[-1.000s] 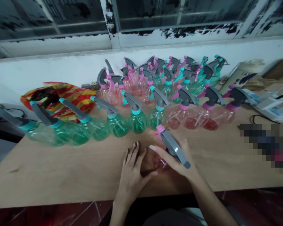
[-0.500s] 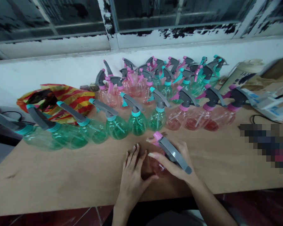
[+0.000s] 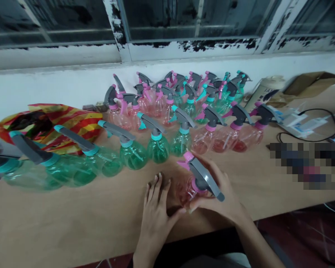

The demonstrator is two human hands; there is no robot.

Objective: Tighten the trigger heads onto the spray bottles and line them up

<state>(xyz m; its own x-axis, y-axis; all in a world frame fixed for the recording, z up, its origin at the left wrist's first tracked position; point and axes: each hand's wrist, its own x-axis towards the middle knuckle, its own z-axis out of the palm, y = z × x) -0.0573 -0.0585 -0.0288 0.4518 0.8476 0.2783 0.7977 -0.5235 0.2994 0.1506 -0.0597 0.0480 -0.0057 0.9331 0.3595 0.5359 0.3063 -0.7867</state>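
Note:
A spray bottle (image 3: 201,174) with a clear pink body, pink collar and nozzle, and grey head stands at the front middle of the table. My right hand (image 3: 226,195) curls around the right side of its body below the head, with the thumb at the front. Close by on the left, my left hand (image 3: 158,210) rests on the tabletop with fingers stretched and spread. Its thumb reaches toward the bottle's base; whether it touches is hard to tell. Just beyond my hands runs a row of similar bottles, including a green one (image 3: 158,149) and a pink one (image 3: 203,140).
Behind the row, several more spray bottles (image 3: 170,106) cluster against the wall. A red-and-yellow striped bag (image 3: 80,128) lies back left. At right are a pale canister (image 3: 265,91), cardboard (image 3: 309,83), white adapters (image 3: 298,123) with black cables, and a blurred-out patch on the wooden table (image 3: 80,223).
My right hand has slid from the bottle's head and collar down to its body, baring the pink collar. My left hand stays nearly in place. The view has shifted slightly right.

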